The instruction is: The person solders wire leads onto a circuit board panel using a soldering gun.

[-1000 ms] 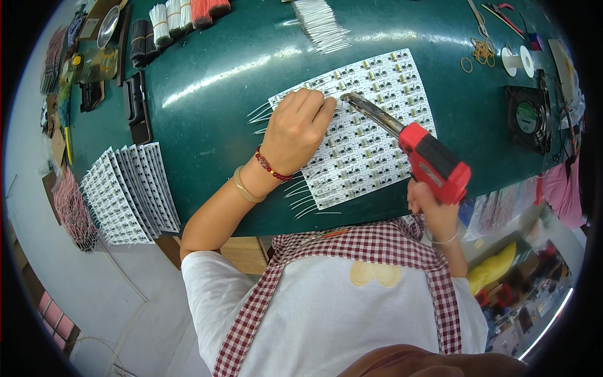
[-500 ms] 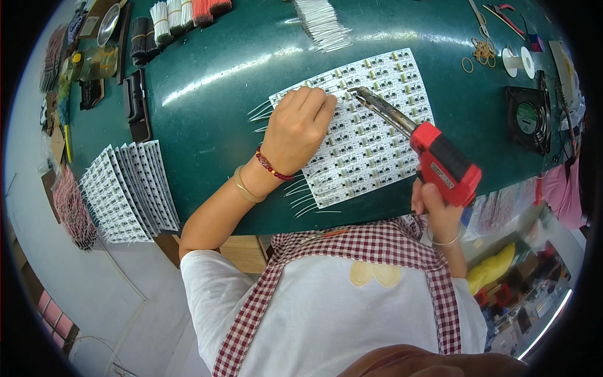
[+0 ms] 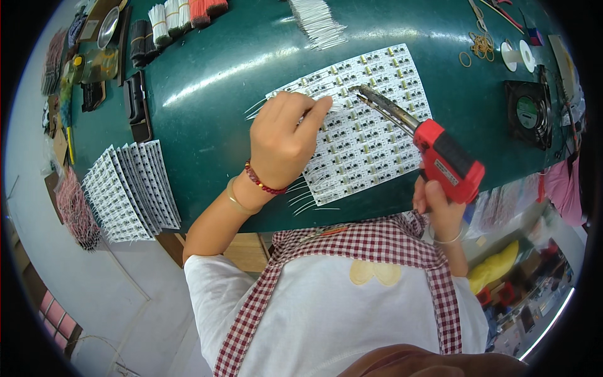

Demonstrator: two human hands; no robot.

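Bright light, glare on the table (image 3: 207, 138)
White streaks cross its green top; a light strip (image 3: 548, 323) glows at lower right; straight edges bow toward the black rim.

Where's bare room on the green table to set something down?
Between the black case and the left hand; also between the white circuit sheet and the black fan. Crowded: far right, around the rubber bands and white spool.

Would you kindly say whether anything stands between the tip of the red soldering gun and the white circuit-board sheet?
Nothing visible does: the soldering gun, in the right hand, has its tip over the circuit-board sheet, and the left hand is to the tip's left. Whether the tip touches is unclear.
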